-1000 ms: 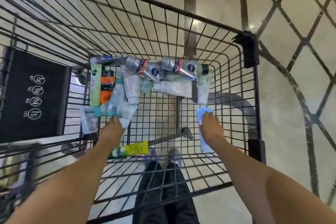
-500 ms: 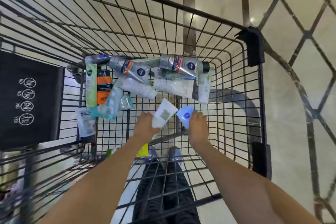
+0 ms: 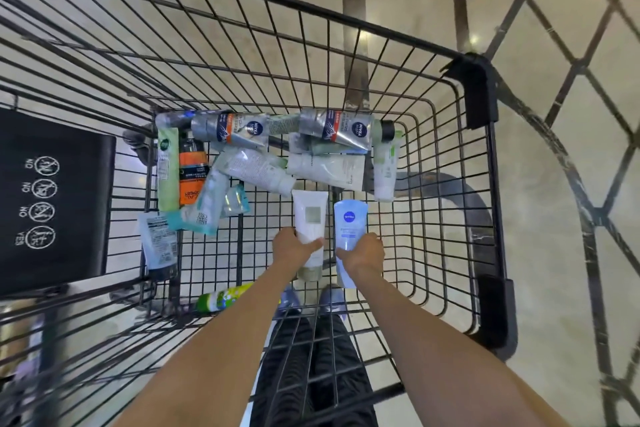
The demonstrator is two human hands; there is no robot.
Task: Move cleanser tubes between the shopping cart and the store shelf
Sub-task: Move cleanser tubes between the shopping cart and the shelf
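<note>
Cleanser tubes lie heaped at the far end of the shopping cart (image 3: 478, 87), among them two silver tubes (image 3: 337, 130) and an orange one (image 3: 192, 170). The left hand (image 3: 292, 248) grips a white tube (image 3: 310, 218), fingers curled round its lower half. Just beside it, the right hand (image 3: 363, 251) grips a pale blue tube (image 3: 349, 222) the same way. Both tubes stand side by side inside the cart, apart from the heap. A yellow-green tube (image 3: 225, 298) lies near the left forearm.

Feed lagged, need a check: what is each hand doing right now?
Left hand: closed around the white tube.
Right hand: closed around the light blue Nivea tube.
</note>
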